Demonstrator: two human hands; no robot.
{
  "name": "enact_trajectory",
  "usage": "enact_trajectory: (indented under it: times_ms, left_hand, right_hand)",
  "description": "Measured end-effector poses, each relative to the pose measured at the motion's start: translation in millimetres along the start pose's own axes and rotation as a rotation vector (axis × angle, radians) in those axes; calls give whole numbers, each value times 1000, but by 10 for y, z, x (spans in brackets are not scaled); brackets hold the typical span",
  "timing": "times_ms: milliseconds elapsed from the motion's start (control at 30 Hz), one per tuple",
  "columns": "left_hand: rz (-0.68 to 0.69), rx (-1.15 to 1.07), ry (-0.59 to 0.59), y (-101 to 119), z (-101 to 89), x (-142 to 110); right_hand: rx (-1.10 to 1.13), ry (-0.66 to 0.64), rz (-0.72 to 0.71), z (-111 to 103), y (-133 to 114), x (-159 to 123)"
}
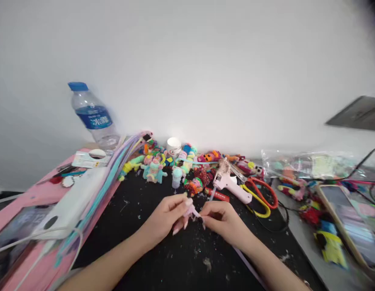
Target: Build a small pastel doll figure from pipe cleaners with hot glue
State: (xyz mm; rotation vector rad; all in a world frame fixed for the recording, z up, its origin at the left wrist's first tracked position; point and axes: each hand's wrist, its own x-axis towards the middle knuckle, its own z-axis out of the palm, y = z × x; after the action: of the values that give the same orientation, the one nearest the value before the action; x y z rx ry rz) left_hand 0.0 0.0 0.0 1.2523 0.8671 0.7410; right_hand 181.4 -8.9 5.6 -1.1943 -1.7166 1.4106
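Over the black work surface (139, 254), my left hand (172, 212) pinches a small pale-pink pipe-cleaner piece (191, 210) between thumb and fingers. My right hand (220, 220) closes its fingertips on the other end of that piece, at its right. Part of the piece is hidden behind my fingers. A pink glue gun (232, 188) lies just beyond my right hand, nozzle to the left. Beside it rest scissors (262, 198) with red and yellow handles. Past my left hand stands a small pale fuzzy figure (177, 176).
Several colourful fuzzy figures (153, 167) line the wall, near a paper cup (174, 147). At left, long pastel pipe cleaners (107, 190) lie beside a water bottle (95, 117). A phone (350, 222) and a clear plastic bag (311, 163) lie at right. Fluff dots the black surface.
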Motion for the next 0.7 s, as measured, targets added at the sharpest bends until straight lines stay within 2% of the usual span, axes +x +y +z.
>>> enact_trajectory:
  times_ms: [67,133,400,500,600,700]
  left_hand:
    - [48,38,73,9,-51,9]
    - [78,78,94,21,-89,8]
    - [147,334,-76,119,-74,-62]
    - [127,267,-68,99,-83,-44]
    - [47,68,-10,46,-116,-9]
    - [-32,-202,14,11,-145,14]
  right_hand:
    - [5,5,6,-9,15,-6]
    - [-1,7,14,-18,24,-8]
    - [-33,-22,46,-61,18,-16]
    - [-57,-12,22,-75,18,-24]
    - [-212,139,-92,-125,-15,-26]
    - [-477,444,-186,-298,-87,-34]
